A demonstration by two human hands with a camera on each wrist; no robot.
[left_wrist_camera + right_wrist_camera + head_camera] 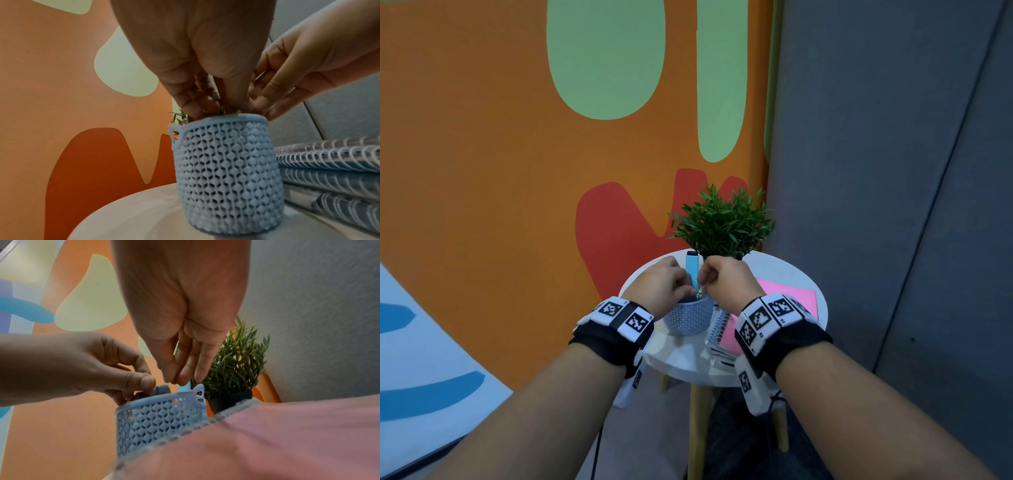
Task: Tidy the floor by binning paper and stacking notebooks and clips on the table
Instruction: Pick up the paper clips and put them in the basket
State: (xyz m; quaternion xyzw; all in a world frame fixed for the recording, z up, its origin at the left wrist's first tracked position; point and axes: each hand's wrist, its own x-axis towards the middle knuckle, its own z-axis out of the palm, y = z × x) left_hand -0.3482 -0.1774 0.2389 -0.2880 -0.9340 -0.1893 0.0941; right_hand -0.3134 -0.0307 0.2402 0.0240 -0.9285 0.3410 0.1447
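Note:
A pale blue lattice basket (688,317) (224,170) (160,415) stands on the round white table (678,359). My left hand (686,291) (205,107) (141,386) dips into its mouth, thumb and fingers pinching a grey clip (162,388) at the rim. My right hand (703,286) (263,105) (180,381) hovers just over the rim with its fingers pointing down and tips gathered; nothing shows between them. Beside the basket lies a stack of spiral notebooks (722,339) (333,162) with a pink cover (287,434) on top. The basket's inside is hidden.
A potted green plant (722,222) (236,361) stands at the back of the table, with a light blue upright object (692,269) next to it. An orange patterned wall is on the left and a grey panel on the right. The table edge is close in front.

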